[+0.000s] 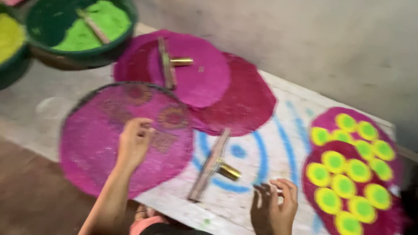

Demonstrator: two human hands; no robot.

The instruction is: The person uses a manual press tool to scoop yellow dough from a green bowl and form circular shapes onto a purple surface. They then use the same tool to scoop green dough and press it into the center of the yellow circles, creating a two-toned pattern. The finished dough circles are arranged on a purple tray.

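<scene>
The left hand [134, 140] rests with loosely curled fingers on a round magenta woven disc [96, 141] lying flat at the near left of the white paint-stained tabletop [270, 224]; its grip closes on nothing. The right hand [273, 206] hovers half-curled, grip apart and empty, just right of a wooden scraper with a brass handle [214, 164]. Further right lies a magenta disc dotted with yellow-green circles [352, 176], and a green basin of green powder [81, 21] stands far left.

left hand [134, 143] rests on magenta disc [123, 136] | right hand [275, 206] hovers over white board [260, 218] near wooden scraper [211, 165] | green powder basin [81, 21] far left
</scene>
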